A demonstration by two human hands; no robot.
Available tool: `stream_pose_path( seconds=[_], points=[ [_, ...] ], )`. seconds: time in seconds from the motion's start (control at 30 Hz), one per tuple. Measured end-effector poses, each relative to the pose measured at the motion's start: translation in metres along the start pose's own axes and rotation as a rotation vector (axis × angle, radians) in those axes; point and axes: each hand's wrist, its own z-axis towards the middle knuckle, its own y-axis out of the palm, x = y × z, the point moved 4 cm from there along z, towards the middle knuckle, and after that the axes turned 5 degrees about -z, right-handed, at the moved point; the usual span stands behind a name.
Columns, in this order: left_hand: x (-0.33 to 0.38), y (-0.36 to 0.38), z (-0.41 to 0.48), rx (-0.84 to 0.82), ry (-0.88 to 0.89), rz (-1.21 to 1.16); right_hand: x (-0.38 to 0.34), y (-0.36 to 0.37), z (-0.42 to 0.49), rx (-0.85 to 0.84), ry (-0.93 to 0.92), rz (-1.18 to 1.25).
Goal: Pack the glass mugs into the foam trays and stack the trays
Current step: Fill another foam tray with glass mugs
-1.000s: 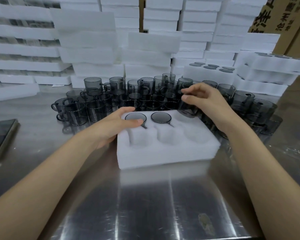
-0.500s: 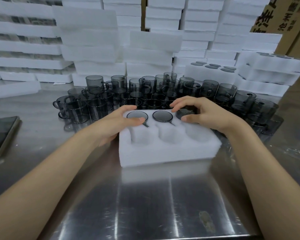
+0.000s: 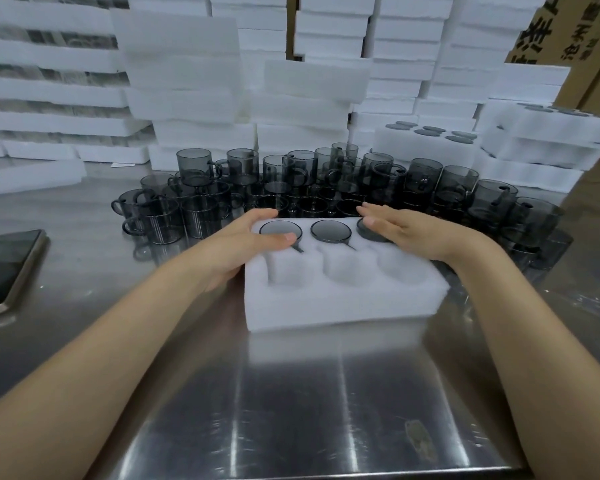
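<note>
A white foam tray (image 3: 340, 303) lies on the steel table in front of me. Its far row holds three smoky glass mugs upside down: the left one (image 3: 280, 230), the middle one (image 3: 330, 231) and the right one (image 3: 369, 233). The near row's three pockets hold nothing. My left hand (image 3: 243, 244) grips the tray's far left corner, thumb resting by the left mug. My right hand (image 3: 406, 232) lies flat with straight fingers on the right mug, pressing on it. Many loose mugs (image 3: 291, 181) stand crowded behind the tray.
Stacks of white foam trays (image 3: 194, 81) fill the back. Packed trays (image 3: 430, 140) sit at the back right beside a cardboard box (image 3: 575, 32). A phone (image 3: 4, 268) lies at the left edge. Bare steel table (image 3: 291, 410) stretches toward me.
My right hand carried a mug from the pile into the tray's far right pocket, then flattened on top of it. The left hand stayed on the tray's corner.
</note>
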Motion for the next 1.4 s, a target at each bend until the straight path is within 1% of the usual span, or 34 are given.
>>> stream_pose_path(
  seconds=[0.07,0.17,0.23,0.3,0.33,0.37,0.4,0.43,0.47,0.5,0.57,0.63,0.77,0.9,0.97,1.0,1.07,1.13,1.2,1.23,1.3,1.33,1.4],
  points=[
    [0.000,-0.002,0.001,0.032,0.038,0.046,0.001,0.000,0.002,-0.029,0.018,-0.014],
    [0.003,-0.007,0.006,0.123,0.191,0.218,0.001,0.000,0.003,-0.021,0.018,0.009],
    [0.007,-0.009,0.008,0.199,0.330,0.212,0.001,0.002,0.001,-0.005,0.008,0.048],
    [0.013,-0.016,0.008,0.335,0.423,0.172,0.001,0.005,-0.001,0.005,0.004,0.093],
    [0.014,-0.023,0.007,0.425,0.450,0.256,0.001,0.005,-0.002,0.009,0.006,0.103],
    [0.014,-0.030,0.006,0.527,0.461,0.450,0.001,0.006,-0.001,0.012,0.011,0.101],
    [0.013,-0.036,0.005,0.621,0.460,0.692,0.000,0.006,-0.001,0.014,0.022,0.096],
    [0.011,-0.041,0.004,0.688,0.451,0.916,0.000,0.005,0.000,0.019,0.039,0.096],
    [0.008,-0.045,0.005,0.721,0.425,1.067,-0.001,0.005,0.001,0.029,0.058,0.108],
    [0.004,-0.048,0.006,0.716,0.377,1.144,-0.002,0.005,0.001,0.044,0.071,0.127],
    [-0.004,-0.050,0.009,0.653,0.298,1.196,-0.006,0.007,0.002,0.080,0.077,0.150],
    [-0.008,-0.050,0.012,0.588,0.285,1.227,-0.010,0.008,0.003,0.125,0.070,0.126],
    [-0.002,-0.047,0.011,0.626,0.393,1.254,-0.014,0.010,0.002,0.198,0.063,0.065],
    [0.004,-0.043,0.008,0.606,0.467,1.136,-0.013,0.010,0.002,0.227,0.077,0.052],
    [0.010,-0.042,0.003,0.632,0.524,1.087,-0.013,0.011,0.003,0.239,0.081,-0.014],
    [0.015,-0.041,-0.001,0.657,0.580,1.072,-0.014,0.011,0.003,0.261,0.076,-0.062],
    [0.027,-0.038,-0.011,0.695,0.746,1.031,-0.020,0.006,0.000,0.386,0.032,-0.089],
    [0.040,-0.034,-0.021,0.709,0.933,1.016,-0.029,-0.001,-0.005,0.559,-0.056,0.016],
    [0.048,-0.026,-0.031,0.730,1.132,1.067,-0.042,-0.004,-0.009,0.662,-0.174,0.123],
    [0.051,-0.020,-0.035,0.739,1.233,1.101,-0.048,-0.003,-0.011,0.668,-0.238,0.149],
    [0.052,-0.009,-0.042,0.736,1.408,1.158,-0.063,0.003,-0.013,0.606,-0.383,0.168],
    [0.052,-0.004,-0.044,0.724,1.468,1.186,-0.070,0.008,-0.014,0.563,-0.454,0.167],
    [0.051,0.001,-0.046,0.705,1.532,1.229,-0.079,0.014,-0.016,0.522,-0.577,0.137]
  ],
)
